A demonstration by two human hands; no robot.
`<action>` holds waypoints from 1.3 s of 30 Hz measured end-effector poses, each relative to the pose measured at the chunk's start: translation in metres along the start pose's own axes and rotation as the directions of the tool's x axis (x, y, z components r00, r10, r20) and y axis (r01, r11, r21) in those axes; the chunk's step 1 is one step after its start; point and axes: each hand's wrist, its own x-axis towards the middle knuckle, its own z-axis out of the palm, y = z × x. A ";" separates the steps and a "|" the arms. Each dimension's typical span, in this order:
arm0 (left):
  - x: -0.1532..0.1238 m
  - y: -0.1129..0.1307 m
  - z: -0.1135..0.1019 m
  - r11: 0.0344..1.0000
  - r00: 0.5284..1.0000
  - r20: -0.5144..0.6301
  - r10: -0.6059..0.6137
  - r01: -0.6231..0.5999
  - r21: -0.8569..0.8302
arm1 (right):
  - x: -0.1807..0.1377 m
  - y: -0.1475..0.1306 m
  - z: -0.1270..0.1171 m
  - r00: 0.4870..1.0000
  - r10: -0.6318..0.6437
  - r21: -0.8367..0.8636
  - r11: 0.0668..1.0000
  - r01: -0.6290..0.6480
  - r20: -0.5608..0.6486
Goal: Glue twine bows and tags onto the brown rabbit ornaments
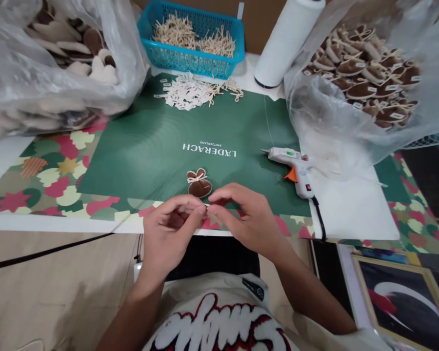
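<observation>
My left hand [171, 229] is closed in a pinch at the table's front edge, thumb against fingertips. Facing it, my right hand [249, 217] pinches at the same spot with thumb and forefinger. A tiny whitish bit shows between the fingertips, too small to name. Just beyond them, a brown felt bunny-shaped piece [199, 189] with a cream bow and a small pale tag lies on the green mat [139, 146]. To the right, a white hot glue gun [290, 161] with an orange trigger rests on its side, its nozzle pointing left.
White tags [188, 92] and cream bows [231, 87] lie behind the mat's lettering. A blue basket [193, 63] of bows stands at the back, beside a white thread cone [289, 39]. Plastic bags of felt pieces flank the mat: left bag [124, 58], right bag [314, 107].
</observation>
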 end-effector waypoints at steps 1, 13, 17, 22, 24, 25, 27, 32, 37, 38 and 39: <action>-0.001 0.000 0.002 1.000 1.000 -0.015 0.017 -0.016 0.015 | 0.000 0.000 0.001 1.000 0.011 0.007 1.000 -0.011 0.001; 0.017 -0.012 -0.005 0.663 0.954 -0.015 0.300 -0.197 0.722 | 0.036 0.035 -0.019 0.998 0.044 -0.107 0.993 -0.039 0.045; 0.018 -0.013 0.000 0.649 0.964 -0.008 0.266 -0.173 0.740 | 0.034 0.035 -0.014 0.999 0.037 -0.138 0.990 -0.032 0.033; 0.017 -0.013 0.002 0.656 0.964 -0.011 0.267 -0.174 0.734 | 0.030 0.037 -0.010 1.000 -0.022 -0.201 0.979 0.022 -0.002; 0.018 -0.012 0.001 0.657 0.963 -0.008 0.268 -0.177 0.733 | 0.029 0.040 -0.008 0.999 -0.040 -0.223 0.974 0.037 -0.013; 0.018 -0.012 0.002 0.657 0.963 -0.006 0.269 -0.179 0.733 | 0.029 0.041 -0.008 0.999 -0.050 -0.233 0.971 0.046 -0.014; 0.018 -0.013 0.002 0.655 0.962 -0.003 0.274 -0.184 0.733 | 0.029 0.044 -0.006 0.997 -0.074 -0.255 0.965 0.068 -0.014; 0.017 -0.013 0.003 0.655 0.960 -0.001 0.281 -0.191 0.731 | 0.026 0.043 -0.005 0.989 -0.124 -0.322 0.942 0.093 -0.078; 0.017 -0.014 0.002 0.656 0.957 0.001 0.289 -0.199 0.728 | 0.006 0.028 -0.001 0.974 -0.151 -0.387 0.919 0.074 -0.171; 0.017 -0.014 0.001 0.655 0.957 0.002 0.291 -0.201 0.729 | 0.000 0.026 0.001 0.976 -0.159 -0.404 0.911 0.086 -0.148; 0.017 -0.015 0.001 0.653 0.956 0.004 0.295 -0.204 0.730 | -0.005 0.025 0.004 0.980 -0.165 -0.424 0.900 0.105 -0.109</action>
